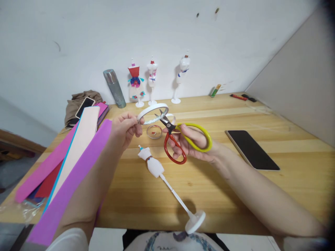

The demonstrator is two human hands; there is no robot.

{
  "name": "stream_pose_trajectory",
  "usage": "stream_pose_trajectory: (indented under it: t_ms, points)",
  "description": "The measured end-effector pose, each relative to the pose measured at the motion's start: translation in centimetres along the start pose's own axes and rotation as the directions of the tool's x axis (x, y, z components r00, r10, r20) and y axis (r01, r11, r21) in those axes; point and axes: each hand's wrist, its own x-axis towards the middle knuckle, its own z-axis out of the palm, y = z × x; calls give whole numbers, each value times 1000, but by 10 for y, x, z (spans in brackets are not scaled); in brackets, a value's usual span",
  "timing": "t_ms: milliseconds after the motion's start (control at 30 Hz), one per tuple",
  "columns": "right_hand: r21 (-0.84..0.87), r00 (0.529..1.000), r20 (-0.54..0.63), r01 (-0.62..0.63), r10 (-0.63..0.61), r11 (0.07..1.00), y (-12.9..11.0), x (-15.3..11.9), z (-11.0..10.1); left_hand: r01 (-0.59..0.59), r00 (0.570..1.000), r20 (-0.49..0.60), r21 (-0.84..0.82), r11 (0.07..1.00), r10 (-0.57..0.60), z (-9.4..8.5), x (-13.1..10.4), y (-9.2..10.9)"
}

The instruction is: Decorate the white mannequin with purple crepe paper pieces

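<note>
My left hand (128,129) pinches the left side of a white roll of tape (153,108), held up above the table. In my right hand (192,141) is a pair of scissors (169,126) with one yellow and one red handle loop. The scissor blades are parted, and their tips reach into the tape ring's right side; whether they touch the tape I cannot tell. Below my hands a small white dress-form mannequin (153,164) lies on the table, a brown band round its chest and its round base towards me. A thin clear ring (154,131) lies beyond it.
Three small mannequins on stands, one dressed in red (134,72), stand along the wall beside a grey flask (114,88). Coloured sheets (75,153) pile up on the left. A dark tablet (251,149) lies right; a green glue stick (215,90) stands at the back.
</note>
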Motion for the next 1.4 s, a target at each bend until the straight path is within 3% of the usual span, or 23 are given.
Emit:
stream_pose_trajectory:
  t_ms: [167, 467, 667, 733, 800, 900, 967, 1000, 1233, 1300, 1400]
  points:
    - [-26, 1000, -8, -8, 7, 1000, 0, 0, 1, -11, 1000, 23, -27, 1000, 12, -2, 0, -1]
    - [-97, 999, -45, -9, 5, 995, -3, -2, 1, 37, 998, -46, -55, 998, -40, -6, 3, -3]
    - [-324, 997, -59, -65, 48, 944, -12, -12, -12, 13, 996, 85, 9, 1000, -14, -13, 6, 3]
    - [-506, 994, -38, -105, 99, 856, -18, -16, -16, 9, 994, 107, 34, 999, -12, -15, 6, 7]
    - [-700, 985, -25, -141, 174, 700, -22, -17, -16, -11, 996, 89, 49, 999, 6, -16, 6, 11]
    - [-917, 971, -67, -151, 231, 369, -19, -13, -8, -100, 995, 31, 28, 995, 99, -19, 5, 20]
    - [-984, 970, -93, -125, 225, 130, -13, -10, 0, -153, 988, -12, 15, 988, 153, -21, 3, 30]
    - [-991, 965, -106, -123, 239, 57, -9, -10, 5, -151, 988, -37, 25, 988, 152, -22, 1, 36]
    - [-950, 923, -259, -192, 284, -244, 9, -12, 24, -243, 942, -245, -29, 970, 228, -41, -3, 78]
    - [-939, 916, -283, -204, 285, -277, 11, -11, 27, -312, 925, -258, -93, 945, 280, -51, 1, 81]
    - [-943, 919, -270, -193, 286, -272, 9, -11, 31, -294, 940, -217, -130, 947, 262, -61, 6, 80]
